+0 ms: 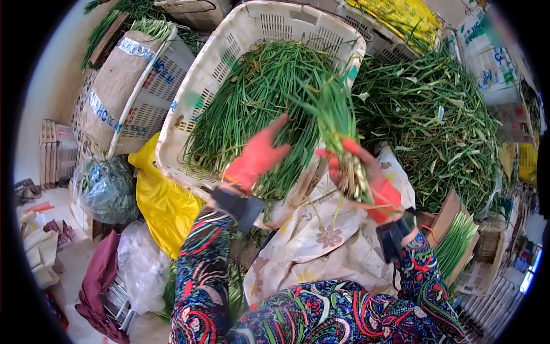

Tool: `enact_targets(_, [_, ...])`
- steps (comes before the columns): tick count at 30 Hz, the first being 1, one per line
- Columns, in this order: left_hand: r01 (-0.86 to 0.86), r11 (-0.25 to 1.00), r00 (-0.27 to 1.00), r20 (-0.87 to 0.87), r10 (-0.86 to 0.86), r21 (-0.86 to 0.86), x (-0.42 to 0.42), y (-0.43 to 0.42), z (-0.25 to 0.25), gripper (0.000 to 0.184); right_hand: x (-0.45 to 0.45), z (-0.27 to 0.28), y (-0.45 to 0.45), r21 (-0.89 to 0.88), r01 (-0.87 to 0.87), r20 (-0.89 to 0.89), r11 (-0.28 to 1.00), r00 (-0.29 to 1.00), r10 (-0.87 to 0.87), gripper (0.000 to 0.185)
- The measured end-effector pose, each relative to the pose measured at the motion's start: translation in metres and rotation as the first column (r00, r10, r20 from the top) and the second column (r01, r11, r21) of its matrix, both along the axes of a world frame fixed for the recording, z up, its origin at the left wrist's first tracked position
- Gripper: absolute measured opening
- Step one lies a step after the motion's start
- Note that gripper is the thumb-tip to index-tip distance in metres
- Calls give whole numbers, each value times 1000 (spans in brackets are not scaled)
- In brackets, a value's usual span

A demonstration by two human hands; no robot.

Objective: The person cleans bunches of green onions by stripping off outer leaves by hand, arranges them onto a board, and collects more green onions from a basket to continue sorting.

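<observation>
My right hand [375, 180], in a red glove, is closed round the pale root ends of a bunch of chives [335, 114]. The green leaves point up and away, smeared a little by motion. My left hand [258, 157], also gloved in red, is blurred with its fingers apart and nothing visible in them. It is over the near side of a white plastic crate [172, 123], in front of a heap of loose chives [252, 97]. Beneath my hands a flowered cloth [326, 235] covers my lap.
Right of the crate lies a big pile of leaf trimmings [435, 126]. A wooden holder [444, 221] with cut chives [458, 243] stands at lower right. On the left are a yellow bag [163, 200], a cloth-covered crate [117, 86] and clear plastic bags [143, 264].
</observation>
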State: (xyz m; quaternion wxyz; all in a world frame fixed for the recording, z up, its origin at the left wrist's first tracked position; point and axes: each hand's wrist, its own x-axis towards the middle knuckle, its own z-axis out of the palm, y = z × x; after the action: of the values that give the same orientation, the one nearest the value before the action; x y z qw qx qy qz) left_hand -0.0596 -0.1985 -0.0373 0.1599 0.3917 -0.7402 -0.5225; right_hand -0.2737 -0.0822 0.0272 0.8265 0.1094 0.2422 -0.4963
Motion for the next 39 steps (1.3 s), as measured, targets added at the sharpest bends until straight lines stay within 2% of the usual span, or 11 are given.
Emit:
enact_targets(3, [208, 928, 944, 311, -108, -308, -39, 19, -60, 68, 7, 8, 23, 69, -85, 196, 994, 978, 70, 50])
enact_targets(7, [306, 743, 951, 146, -274, -596, -67, 49, -85, 65, 11, 61, 58, 117, -64, 178, 991, 983, 42, 63])
enact_targets(11, [286, 848, 958, 99, -271, -446, -52, 53, -66, 55, -13, 139, 91, 118, -38, 4, 992, 999, 37, 72])
enact_targets(15, [243, 968, 970, -5, -243, 65, -30, 48, -62, 39, -34, 183, 107, -75, -10, -313, 997, 950, -14, 78])
enact_targets(17, [264, 937, 935, 299, -190, -228, -11, 44, -77, 27, -43, 190, 114, -179, -78, -449, 981, 894, -11, 82])
enact_targets(21, [360, 926, 789, 568, -235, -117, 49, 40, -72, 28, -41, 194, 125, -257, 15, -544, 966, 824, -157, 82])
enact_targets(27, [358, 925, 451, 844, -290, 127, 40, -7, 46, 32, -44, 175, 141, -220, 217, -240, 951, 933, -269, 74])
enact_targets(29, [517, 844, 463, 876, -138, -141, 25, -30, 67, 29, -50, 170, 142, -246, 225, -207, 943, 938, -278, 77])
enact_targets(31, [430, 801, 692, 721, 4, -417, -3, -69, 36, 28, -55, 166, 145, -260, 250, -184, 933, 935, -302, 78])
enact_targets(35, [-82, 907, 930, 294, 218, -412, -101, -89, -6, 51, -64, 163, 148, -243, 297, -289, 923, 887, -361, 76])
enact_targets(39, [-173, 980, 819, 538, 199, -98, -158, -68, -68, 68, -91, 149, 155, -265, 153, -149, 952, 969, -197, 80])
